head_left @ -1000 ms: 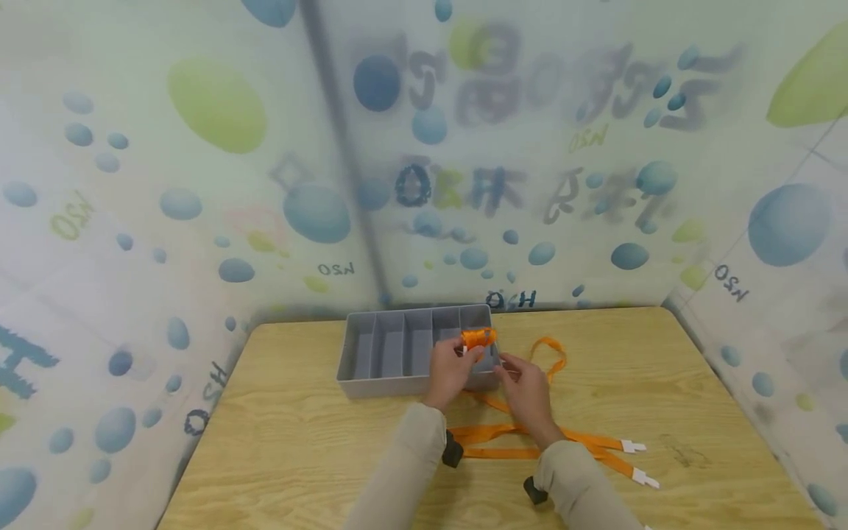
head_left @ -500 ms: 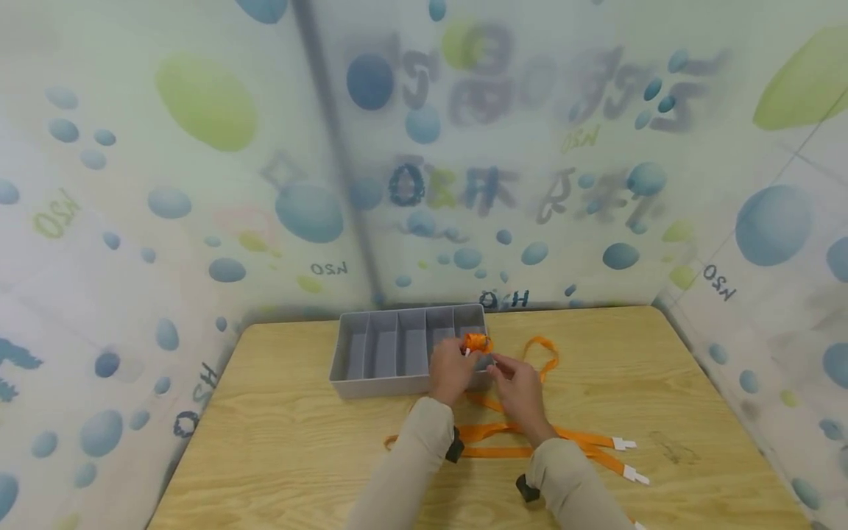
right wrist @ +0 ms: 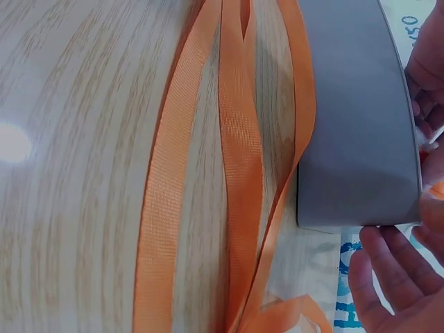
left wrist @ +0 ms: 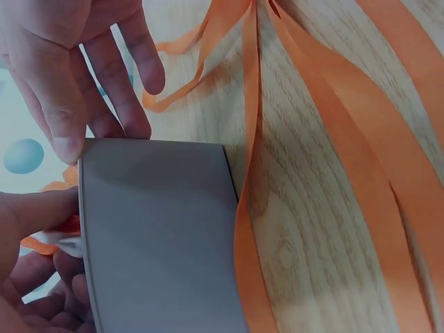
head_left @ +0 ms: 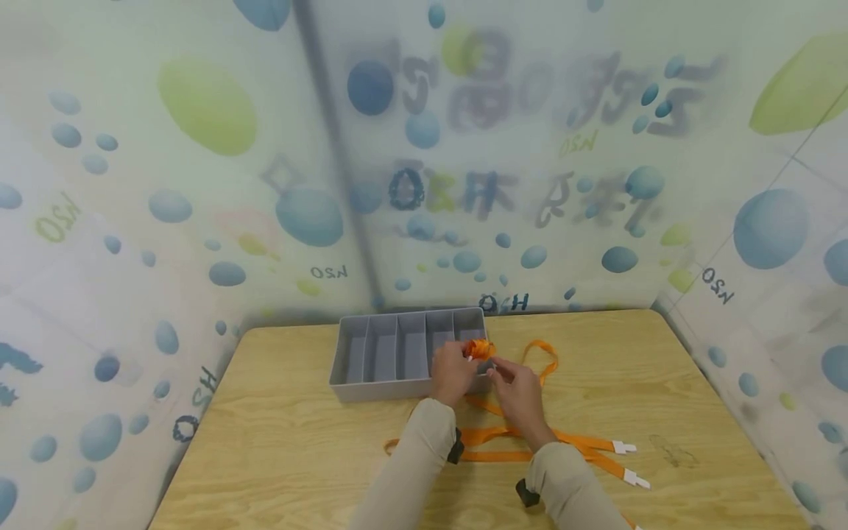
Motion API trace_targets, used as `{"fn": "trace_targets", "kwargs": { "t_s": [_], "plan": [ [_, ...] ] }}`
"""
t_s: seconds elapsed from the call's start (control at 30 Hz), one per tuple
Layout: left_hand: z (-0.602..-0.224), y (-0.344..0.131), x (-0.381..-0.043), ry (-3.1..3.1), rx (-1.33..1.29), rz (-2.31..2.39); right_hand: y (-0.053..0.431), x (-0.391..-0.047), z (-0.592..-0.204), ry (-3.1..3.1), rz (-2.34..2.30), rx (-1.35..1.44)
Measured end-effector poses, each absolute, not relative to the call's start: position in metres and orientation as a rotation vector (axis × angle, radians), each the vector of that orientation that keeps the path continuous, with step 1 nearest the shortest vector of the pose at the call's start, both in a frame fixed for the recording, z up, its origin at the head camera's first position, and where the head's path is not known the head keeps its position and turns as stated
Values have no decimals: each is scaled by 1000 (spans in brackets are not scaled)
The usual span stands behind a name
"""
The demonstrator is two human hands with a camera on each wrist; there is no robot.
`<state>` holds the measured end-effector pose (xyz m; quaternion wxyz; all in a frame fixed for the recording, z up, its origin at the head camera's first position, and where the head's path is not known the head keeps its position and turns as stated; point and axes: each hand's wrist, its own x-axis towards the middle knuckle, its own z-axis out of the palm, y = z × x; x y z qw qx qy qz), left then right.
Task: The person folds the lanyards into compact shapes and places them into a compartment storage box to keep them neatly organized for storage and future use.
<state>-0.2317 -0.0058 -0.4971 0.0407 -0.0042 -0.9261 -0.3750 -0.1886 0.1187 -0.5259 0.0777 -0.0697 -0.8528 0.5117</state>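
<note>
My left hand [head_left: 452, 374] grips a rolled-up orange lanyard [head_left: 481, 349] over the right-end compartment of a grey divided box [head_left: 380, 391]. A bit of the lanyard's white clip [left wrist: 69, 245] shows between the fingers in the left wrist view. At the box's near right corner is my right hand [head_left: 522, 397], thumb at the rim and fingers against the outer end wall, pinching it. The right wrist view shows those fingers [right wrist: 392, 267] at the end of the box's plain grey side [right wrist: 357, 132]. The box's floor under the roll is hidden by my hands.
Several flat orange lanyards [head_left: 497, 456] lie across the wooden table [head_left: 285, 442] beneath my forearms, with white clips [head_left: 624, 447] to the right. One strap loop [head_left: 553, 357] curls right of the box. A patterned wall [head_left: 424, 250] rises behind the table.
The head view has shifted slightly. My left hand with the rolled lanyard has come a little lower over the box's right end. My right hand stays at the box corner.
</note>
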Motion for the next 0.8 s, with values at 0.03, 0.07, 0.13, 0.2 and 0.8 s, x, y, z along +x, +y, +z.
{"fn": "trace_targets", "kwargs": {
  "t_s": [0.03,0.07,0.13,0.2,0.8],
  "plan": [
    [-498,-5,-232,-2843,-18,-1138,119,-188,-526,-2552,1528,-199],
    [-498,-5,-232,-2849,-25,-1128,119,-188,-526,-2551,1527,-196],
    [-499,-5,-232,-2857,-40,-1115,119,-189,-527,-2540,1524,-180],
    [-499,-5,-232,-2863,-60,-1120,119,-188,-527,-2527,1523,-160],
    [-508,-19,-230,-2637,-339,-1215,120,-188,-526,-2505,1524,-105]
  ]
}}
